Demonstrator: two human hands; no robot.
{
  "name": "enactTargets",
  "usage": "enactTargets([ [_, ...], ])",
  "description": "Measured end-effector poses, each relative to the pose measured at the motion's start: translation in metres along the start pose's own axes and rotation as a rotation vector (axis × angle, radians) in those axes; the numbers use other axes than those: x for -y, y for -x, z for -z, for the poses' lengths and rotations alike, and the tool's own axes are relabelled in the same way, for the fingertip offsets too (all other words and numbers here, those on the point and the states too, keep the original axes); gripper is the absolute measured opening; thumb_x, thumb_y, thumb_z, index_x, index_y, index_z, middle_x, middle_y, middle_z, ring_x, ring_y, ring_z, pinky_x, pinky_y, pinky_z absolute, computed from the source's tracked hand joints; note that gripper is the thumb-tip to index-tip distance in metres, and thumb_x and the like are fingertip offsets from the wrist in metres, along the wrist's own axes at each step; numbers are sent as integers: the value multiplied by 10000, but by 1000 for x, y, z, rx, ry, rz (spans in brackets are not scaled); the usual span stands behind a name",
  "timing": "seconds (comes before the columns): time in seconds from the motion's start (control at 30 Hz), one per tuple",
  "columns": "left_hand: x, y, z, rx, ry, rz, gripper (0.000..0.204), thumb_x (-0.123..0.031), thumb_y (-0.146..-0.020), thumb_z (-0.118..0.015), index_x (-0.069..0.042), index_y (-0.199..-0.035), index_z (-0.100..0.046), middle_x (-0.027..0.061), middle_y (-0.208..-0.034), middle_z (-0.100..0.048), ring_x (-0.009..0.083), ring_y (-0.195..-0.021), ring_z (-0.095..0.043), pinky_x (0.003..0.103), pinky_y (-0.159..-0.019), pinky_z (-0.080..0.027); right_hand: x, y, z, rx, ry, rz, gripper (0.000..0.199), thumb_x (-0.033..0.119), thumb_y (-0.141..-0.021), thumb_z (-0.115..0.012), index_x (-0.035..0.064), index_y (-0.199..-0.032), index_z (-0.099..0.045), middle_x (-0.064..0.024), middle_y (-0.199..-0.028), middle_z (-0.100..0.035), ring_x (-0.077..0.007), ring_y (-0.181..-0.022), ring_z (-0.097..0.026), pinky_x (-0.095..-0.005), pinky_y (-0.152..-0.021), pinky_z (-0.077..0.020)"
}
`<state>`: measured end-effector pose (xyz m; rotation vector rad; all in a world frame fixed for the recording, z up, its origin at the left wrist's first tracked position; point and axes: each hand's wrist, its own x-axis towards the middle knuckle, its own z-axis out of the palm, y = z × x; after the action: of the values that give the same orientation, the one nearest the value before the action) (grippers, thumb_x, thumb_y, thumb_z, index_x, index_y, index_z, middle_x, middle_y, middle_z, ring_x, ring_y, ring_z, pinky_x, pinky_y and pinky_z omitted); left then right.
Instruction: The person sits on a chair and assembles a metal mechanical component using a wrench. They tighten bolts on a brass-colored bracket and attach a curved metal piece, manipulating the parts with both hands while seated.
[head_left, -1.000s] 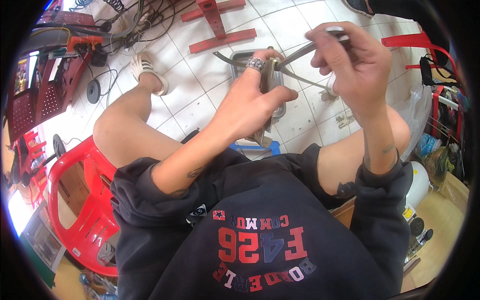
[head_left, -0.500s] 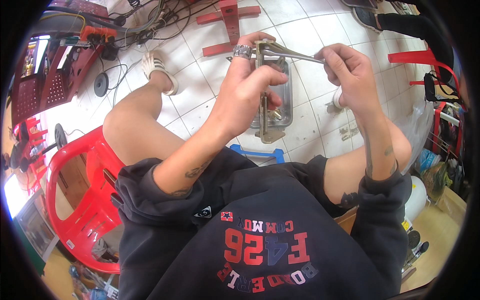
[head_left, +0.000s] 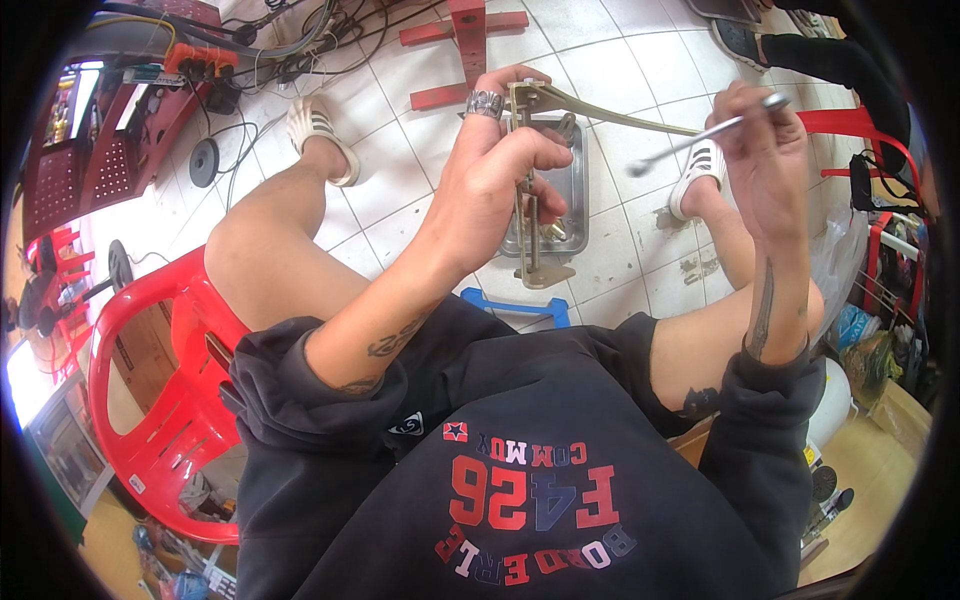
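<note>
My left hand (head_left: 480, 190), with a wide silver ring on one finger, is closed round an upright metal bracket (head_left: 543, 275). A long, thin brass-coloured arm (head_left: 620, 112) runs from the bracket's top toward the right. In my right hand (head_left: 765, 160) is a silver wrench (head_left: 690, 145), gripped near one end and blurred by motion. Its free end points left, apart from the bracket. Below the bracket, a grey metal tray (head_left: 577, 220) on the floor holds small metal parts, partly hidden by my left hand.
A red metal stand (head_left: 468, 50) is on the tiled floor ahead, with tangled cables (head_left: 300, 45) to its left. A red plastic chair (head_left: 165, 400) stands at my left. Near my lap is a blue frame (head_left: 515, 305). Another person's leg (head_left: 820, 50) shows at the far right.
My right hand has moved right and swung the wrench away from the bracket's top and long arm. My left hand and the bracket have hardly moved.
</note>
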<state>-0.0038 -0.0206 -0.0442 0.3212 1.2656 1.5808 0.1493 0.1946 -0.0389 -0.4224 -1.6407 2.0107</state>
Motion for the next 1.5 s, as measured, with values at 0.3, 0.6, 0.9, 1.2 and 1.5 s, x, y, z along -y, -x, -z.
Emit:
enactTargets([
  [0.3,5,-2,-6,55,118,81,582,-185,-824,-541,-91,-1355,-322,164,-1070,-500,265,-697,-633,348,-618,-523,-13,13,-50,250,841,45,199,144,-993,-542,-1,-1105,-621,-90,-699,-580,-173,-640,-568,-320,-592,-453],
  [0.6,11,-2,-11,29,7,6,620,-172,-825,-460,-104,-1407,-255,182,-1212,-507,331,-812,-666,378,-699,-562,-32,12,-59,335,760,0,184,45,-891,-628,13,-1073,-625,-176,-888,-678,-335,-780,-656,-367,-673,-503],
  [0.9,7,-2,-5,-4,143,60,517,-382,-953,-479,-107,-1360,-316,155,-1163,-511,265,-840,-618,343,-623,-522,-23,12,-56,257,1022,-165,161,73,-915,-650,17,-1028,-551,-78,-626,-594,-140,-527,-563,-266,-500,-406],
  [1.2,14,-3,-9,-26,-9,93,680,-655,-976,-305,-117,-1369,-441,166,-1163,-594,267,-747,-692,278,-590,-536,-29,14,-43,391,842,-37,217,-1,-922,-576,8,-1139,-572,-93,-797,-685,-84,-588,-576,-219,-519,-446],
  [1.5,12,-3,-6,-27,10,64,672,-656,-976,-314,-125,-1381,-392,150,-1162,-576,279,-721,-696,278,-592,-530,-33,20,-57,194,729,-105,159,56,-930,-611,20,-1084,-609,-149,-876,-717,-222,-740,-700,-295,-665,-526],
])
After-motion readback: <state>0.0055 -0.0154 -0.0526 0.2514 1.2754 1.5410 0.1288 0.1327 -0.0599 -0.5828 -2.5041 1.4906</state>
